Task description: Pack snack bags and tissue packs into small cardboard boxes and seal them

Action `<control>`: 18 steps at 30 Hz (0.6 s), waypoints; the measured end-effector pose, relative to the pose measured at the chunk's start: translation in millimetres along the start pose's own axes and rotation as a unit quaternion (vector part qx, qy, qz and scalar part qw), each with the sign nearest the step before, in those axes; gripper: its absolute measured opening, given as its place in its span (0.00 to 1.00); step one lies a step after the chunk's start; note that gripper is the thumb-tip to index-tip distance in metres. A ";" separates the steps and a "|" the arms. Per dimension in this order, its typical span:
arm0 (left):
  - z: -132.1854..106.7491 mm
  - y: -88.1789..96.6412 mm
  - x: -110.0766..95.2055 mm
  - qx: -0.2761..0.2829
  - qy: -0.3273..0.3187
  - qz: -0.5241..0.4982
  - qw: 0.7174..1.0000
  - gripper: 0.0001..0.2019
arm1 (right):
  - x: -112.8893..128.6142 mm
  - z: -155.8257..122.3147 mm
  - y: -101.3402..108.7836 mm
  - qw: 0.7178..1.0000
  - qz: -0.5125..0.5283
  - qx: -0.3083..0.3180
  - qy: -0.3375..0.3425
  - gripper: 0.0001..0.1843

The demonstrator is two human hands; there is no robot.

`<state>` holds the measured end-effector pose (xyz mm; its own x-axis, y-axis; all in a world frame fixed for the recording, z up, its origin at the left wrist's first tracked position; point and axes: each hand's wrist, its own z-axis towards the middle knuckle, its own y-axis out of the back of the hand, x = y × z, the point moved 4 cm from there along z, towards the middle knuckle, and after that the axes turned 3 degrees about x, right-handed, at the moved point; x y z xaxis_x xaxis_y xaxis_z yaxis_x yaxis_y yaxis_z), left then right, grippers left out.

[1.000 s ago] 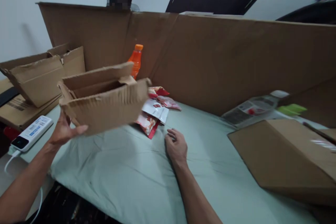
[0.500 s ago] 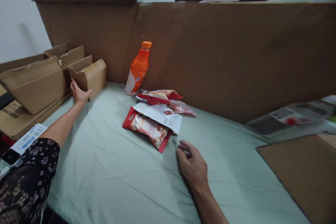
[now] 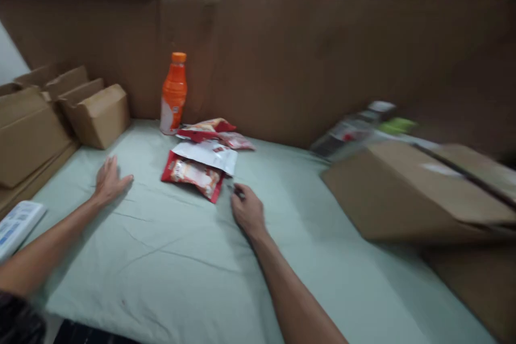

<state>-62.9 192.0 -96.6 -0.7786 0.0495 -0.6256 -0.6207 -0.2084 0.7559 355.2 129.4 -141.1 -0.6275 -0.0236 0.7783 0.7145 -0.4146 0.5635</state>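
Note:
My left hand (image 3: pixel 108 181) is open over the pale green sheet, fingers spread and holding nothing, just in front of a small cardboard box (image 3: pixel 105 117). My right hand (image 3: pixel 250 210) is curled closed to the right of the snack packets; a small dark spot shows between thumb and fingers, too blurred to name. Closest to it lies a red and white snack packet (image 3: pixel 191 174), partly covered by a white packet (image 3: pixel 209 155). Behind these are another red packet (image 3: pixel 209 128) and a pinkish packet (image 3: pixel 237 142). An orange drink bottle (image 3: pixel 174 94) stands upright behind them.
A tall cardboard panel (image 3: pixel 274 70) runs along the back. Open cardboard boxes (image 3: pixel 30 129) stand at left, above a white box (image 3: pixel 20 226). At right are a larger carton (image 3: pixel 395 193), a clear bottle lying tilted (image 3: pixel 350 131) and something green (image 3: pixel 397 126).
My left hand has let go of the small cardboard box and come down onto the sheet. The view has swung right, bringing more of the carton into sight.

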 end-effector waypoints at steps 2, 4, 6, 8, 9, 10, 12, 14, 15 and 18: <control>-21.8 -5.9 -20.2 0.044 -0.038 0.015 0.998 0.41 | 8.6 2.6 -0.8 1.000 -0.017 0.001 0.002 0.20; -38.6 -12.2 -35.1 0.070 -0.081 0.037 0.994 0.38 | 13.9 9.6 -0.5 0.999 -0.036 0.002 0.008 0.19; -51.2 -20.3 -44.7 0.066 -0.122 0.102 0.985 0.38 | 17.9 17.2 2.4 0.998 -0.052 0.001 0.018 0.18; -61.8 -29.8 -51.3 0.063 -0.156 0.146 0.975 0.41 | 22.3 21.2 10.9 0.997 -0.067 -0.003 0.028 0.16; -66.0 -33.8 -53.8 0.060 -0.168 0.165 0.970 0.42 | 24.3 21.9 18.6 0.997 -0.074 -0.006 0.033 0.16; -69.2 -36.7 -55.8 0.056 -0.178 0.187 0.965 0.42 | 25.4 22.2 29.6 0.996 -0.081 -0.012 0.036 0.15; -72.2 -39.7 -58.2 0.049 -0.188 0.221 0.956 0.42 | 23.1 23.5 62.7 0.994 -0.100 -0.031 0.036 0.16; -71.9 -40.6 -59.0 0.050 -0.188 0.247 0.949 0.40 | 13.7 27.3 110.8 0.989 -0.128 -0.068 0.021 0.18; -71.4 -40.9 -59.2 0.053 -0.186 0.261 0.946 0.40 | 6.7 29.6 139.0 0.985 -0.146 -0.095 0.006 0.20; -72.2 -42.5 -59.8 0.070 -0.169 0.298 0.937 0.39 | -17.9 35.0 224.6 0.957 -0.203 -0.201 -0.055 0.29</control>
<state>16.8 127.4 -105.2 -0.9611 0.2761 -0.0055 -0.0539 -0.1682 0.9843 537.8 68.6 -18.8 -0.7758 0.3008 0.5546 0.2277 -0.6864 0.6907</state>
